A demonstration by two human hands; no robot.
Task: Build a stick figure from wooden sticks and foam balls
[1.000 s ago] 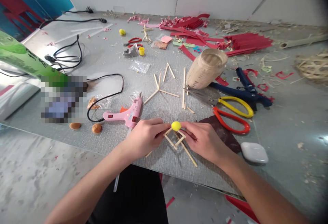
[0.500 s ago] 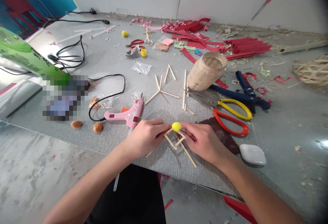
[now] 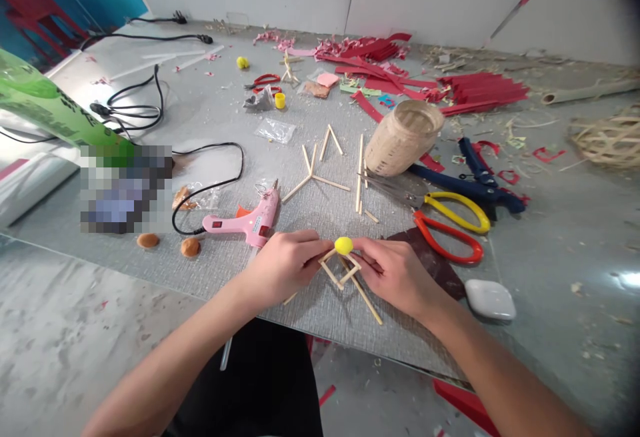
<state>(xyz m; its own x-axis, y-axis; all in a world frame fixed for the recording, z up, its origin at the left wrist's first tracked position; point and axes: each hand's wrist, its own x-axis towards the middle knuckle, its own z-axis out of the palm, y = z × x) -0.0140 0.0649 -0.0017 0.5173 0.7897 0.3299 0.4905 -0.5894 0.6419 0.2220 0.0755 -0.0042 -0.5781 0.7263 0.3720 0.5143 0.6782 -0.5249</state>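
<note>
Messy grey table (image 3: pixel 220 113), lower middle of view: left hand (image 3: pixel 287 263) and right hand (image 3: pixel 400 273) pinch a stick frame (image 3: pixel 351 275), yellow ball (image 3: pixel 343 245) smack between them.

Right of the case (image 3: pixel 490 299) and scissors (image 3: pixel 415 201), you have mostly open table (image 3: pixel 550 250). Toward its far edge, sticks (image 3: pixel 311 175) lie ahead of your left hand (image 3: pixel 285 267) and right hand (image 3: pixel 397 271), hemmed by glue gun (image 3: pixel 250 225) leftward, jar (image 3: pixel 404 140) rightward.

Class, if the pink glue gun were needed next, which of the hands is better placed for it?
Probably the left hand: it is close beside the pink glue gun, whereas the right hand is beyond the yellow ball. Both appear occupied.
</note>
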